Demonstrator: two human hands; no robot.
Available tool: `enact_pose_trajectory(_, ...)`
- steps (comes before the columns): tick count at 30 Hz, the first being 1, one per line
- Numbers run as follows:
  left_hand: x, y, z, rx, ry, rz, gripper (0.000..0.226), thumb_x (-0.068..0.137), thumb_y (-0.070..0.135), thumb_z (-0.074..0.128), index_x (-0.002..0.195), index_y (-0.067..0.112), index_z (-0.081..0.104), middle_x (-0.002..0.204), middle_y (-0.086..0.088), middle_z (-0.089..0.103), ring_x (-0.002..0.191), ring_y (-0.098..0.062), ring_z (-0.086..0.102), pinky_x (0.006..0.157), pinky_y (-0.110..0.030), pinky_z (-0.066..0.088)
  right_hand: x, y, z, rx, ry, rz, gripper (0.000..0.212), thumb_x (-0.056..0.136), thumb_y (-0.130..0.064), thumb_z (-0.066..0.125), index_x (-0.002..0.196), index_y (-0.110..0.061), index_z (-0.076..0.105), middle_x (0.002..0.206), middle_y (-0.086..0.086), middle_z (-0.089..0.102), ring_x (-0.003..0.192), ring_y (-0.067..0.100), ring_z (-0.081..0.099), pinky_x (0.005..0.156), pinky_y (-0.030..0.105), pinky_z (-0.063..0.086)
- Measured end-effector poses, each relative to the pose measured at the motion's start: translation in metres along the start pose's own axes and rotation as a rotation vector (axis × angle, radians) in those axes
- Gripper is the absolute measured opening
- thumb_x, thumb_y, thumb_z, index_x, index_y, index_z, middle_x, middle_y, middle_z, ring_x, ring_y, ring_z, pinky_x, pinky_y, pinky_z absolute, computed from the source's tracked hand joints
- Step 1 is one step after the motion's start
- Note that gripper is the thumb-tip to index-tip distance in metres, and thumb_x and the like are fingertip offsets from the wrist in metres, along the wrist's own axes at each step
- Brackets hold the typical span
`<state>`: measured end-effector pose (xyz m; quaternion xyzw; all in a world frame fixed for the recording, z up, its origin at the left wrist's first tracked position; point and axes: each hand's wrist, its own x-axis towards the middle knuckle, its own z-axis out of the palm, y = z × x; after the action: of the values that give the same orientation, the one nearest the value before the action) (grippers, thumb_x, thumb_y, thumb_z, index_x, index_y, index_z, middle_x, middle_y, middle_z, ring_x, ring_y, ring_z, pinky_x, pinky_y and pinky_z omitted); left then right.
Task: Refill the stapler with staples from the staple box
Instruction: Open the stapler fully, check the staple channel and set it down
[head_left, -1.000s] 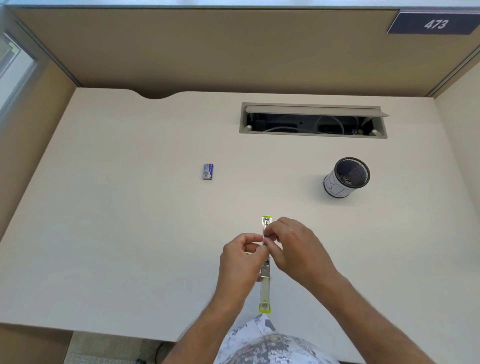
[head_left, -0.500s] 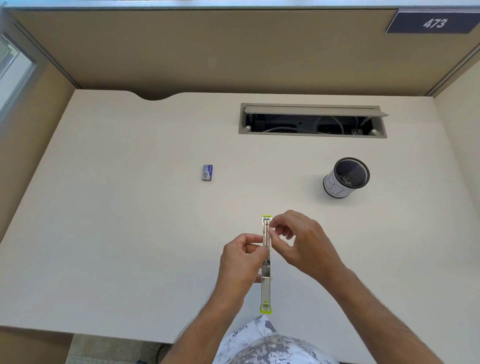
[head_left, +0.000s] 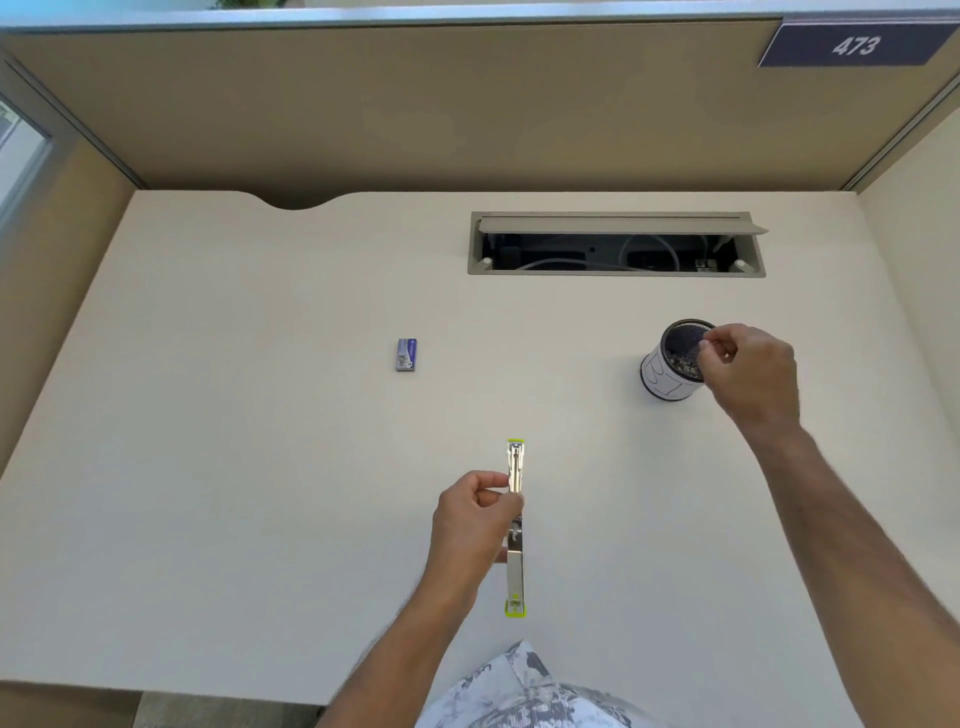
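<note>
1. My left hand (head_left: 475, 512) is curled around the middle of the stapler (head_left: 516, 525), fingertips and thumb pinching its sides. The stapler lies opened out flat in one long line on the desk (head_left: 260, 467), one yellow-green tip pointing away from me, the other toward my body.
2. My right hand (head_left: 748, 371) is over the rim of the mesh cup (head_left: 670, 364), thumb and forefinger pinched together at the cup's mouth, other fingers loosely curled. I cannot tell whether anything sits between those fingertips; too small to make out.
3. Left forearm comes up from the near desk edge, wrist bent slightly inward toward the stapler. Right arm is stretched forward and out, well away from the left hand, wrist above the cup's right side.
4. The cup stands upright, dark mesh inside with a pale band around the outside; small metallic bits show at its bottom. My right hand hides part of its right rim.
5. The staple box (head_left: 406, 355), small and blue, lies flat on the desk beyond and to the left of my left hand, well apart from both hands, untouched.
6. Beyond the cup, an open cable tray (head_left: 615, 244) is set into the desk, lid tilted up, wires visible inside.
7. A partition wall behind carries a plate (head_left: 854, 45) reading 473.
</note>
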<state>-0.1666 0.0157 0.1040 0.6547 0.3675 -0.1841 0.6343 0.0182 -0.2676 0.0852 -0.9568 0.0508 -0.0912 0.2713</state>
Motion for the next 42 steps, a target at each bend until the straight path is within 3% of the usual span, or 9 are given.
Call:
enact_pose_trajectory(3, 0.032, 0.003, -0.001, 0.107, 0.091, 0.020, 0.025, 0.076, 0.016, 0.067, 0.101, 0.021, 0.070, 0.089, -0.006, 0.077, 0.074, -0.026, 0.075, 0.069, -0.057, 0.064, 0.005, 0.011, 0.007, -0.046, -0.038, 0.021, 0.024, 0.090, -0.014, 0.064, 0.108, -0.003, 0.075, 0.097, 0.020, 0.077, 0.091, 0.038, 0.070, 0.086, 0.044, 0.056)
enact_pose_trajectory(6, 0.066, 0.017, 0.000, 0.278, 0.176, 0.079, 0.026, 0.080, 0.017, 0.067, 0.105, 0.019, 0.066, 0.079, 0.001, 0.071, 0.073, -0.023, 0.072, 0.074, -0.046, 0.064, 0.000, 0.009, 0.010, -0.047, -0.008, 0.034, 0.024, 0.092, -0.015, 0.063, 0.110, -0.003, 0.075, 0.104, 0.021, 0.077, 0.095, 0.040, 0.070, 0.087, 0.045, 0.055)
enact_pose_trajectory(10, 0.113, 0.038, 0.009, 0.503, 0.266, 0.156, 0.034, 0.079, 0.021, 0.064, 0.113, 0.017, 0.062, 0.098, -0.003, 0.071, 0.090, -0.027, 0.068, 0.073, -0.034, 0.053, -0.029, -0.020, 0.020, 0.061, 0.008, -0.099, 0.014, 0.091, -0.010, 0.069, 0.102, -0.005, 0.076, 0.095, 0.017, 0.077, 0.075, 0.032, 0.068, 0.077, 0.040, 0.055)
enact_pose_trajectory(13, 0.139, 0.050, 0.022, 0.586, 0.292, 0.180, 0.027, 0.081, 0.017, 0.060, 0.108, 0.012, 0.060, 0.110, -0.007, 0.063, 0.098, -0.032, 0.063, 0.074, -0.034, 0.046, -0.070, -0.047, 0.053, 0.255, -0.258, -0.120, 0.023, 0.087, -0.008, 0.077, 0.110, -0.006, 0.074, 0.091, 0.008, 0.073, 0.062, 0.016, 0.061, 0.072, 0.032, 0.052)
enact_pose_trajectory(18, 0.160, 0.049, 0.040, 0.637, 0.316, 0.157, 0.022, 0.082, 0.016, 0.058, 0.104, 0.009, 0.058, 0.112, -0.011, 0.060, 0.103, -0.036, 0.061, 0.082, -0.042, 0.053, -0.112, -0.079, 0.132, 0.362, -0.658, 0.035, 0.040, 0.087, -0.014, 0.076, 0.125, -0.012, 0.066, 0.108, 0.004, 0.068, 0.083, 0.019, 0.065, 0.083, 0.030, 0.052)
enact_pose_trajectory(22, 0.162, 0.038, 0.044, 0.592, 0.318, 0.147, 0.016, 0.082, 0.015, 0.057, 0.098, 0.015, 0.055, 0.109, -0.006, 0.056, 0.102, -0.033, 0.060, 0.082, -0.041, 0.051, -0.103, -0.096, 0.162, 0.393, -0.600, 0.126, 0.019, 0.083, -0.009, 0.059, 0.092, -0.018, 0.073, 0.089, -0.001, 0.073, 0.083, 0.017, 0.066, 0.077, 0.039, 0.056)
enact_pose_trajectory(30, 0.170, 0.021, 0.029, 0.626, 0.265, 0.238, 0.008, 0.098, 0.028, 0.059, 0.102, 0.023, 0.063, 0.103, 0.002, 0.054, 0.111, -0.026, 0.056, 0.074, -0.035, 0.045, -0.084, -0.094, 0.176, 0.331, -0.499, 0.136, 0.005, 0.092, -0.019, 0.066, 0.096, -0.020, 0.063, 0.087, -0.004, 0.066, 0.078, 0.016, 0.060, 0.067, 0.032, 0.047)
enact_pose_trajectory(35, 0.163, 0.008, 0.023, 0.736, 0.206, 0.313, 0.028, 0.102, 0.019, 0.051, 0.127, 0.029, 0.059, 0.117, -0.005, 0.054, 0.118, -0.025, 0.047, 0.078, -0.038, 0.051, -0.075, -0.100, 0.181, 0.267, -0.454, 0.166, 0.004, 0.091, -0.025, 0.068, 0.090, -0.024, 0.064, 0.083, -0.011, 0.064, 0.079, 0.013, 0.061, 0.065, 0.031, 0.041)
enact_pose_trajectory(42, 0.159, -0.002, 0.026, 0.700, 0.114, 0.343, 0.030, 0.099, 0.016, 0.053, 0.126, 0.029, 0.053, 0.106, -0.005, 0.058, 0.098, -0.025, 0.059, 0.074, -0.036, 0.048, -0.079, -0.100, 0.183, 0.224, -0.452, 0.124, 0.020, 0.099, -0.025, 0.057, 0.108, -0.029, 0.075, 0.099, -0.004, 0.065, 0.087, 0.014, 0.059, 0.069, 0.030, 0.041)
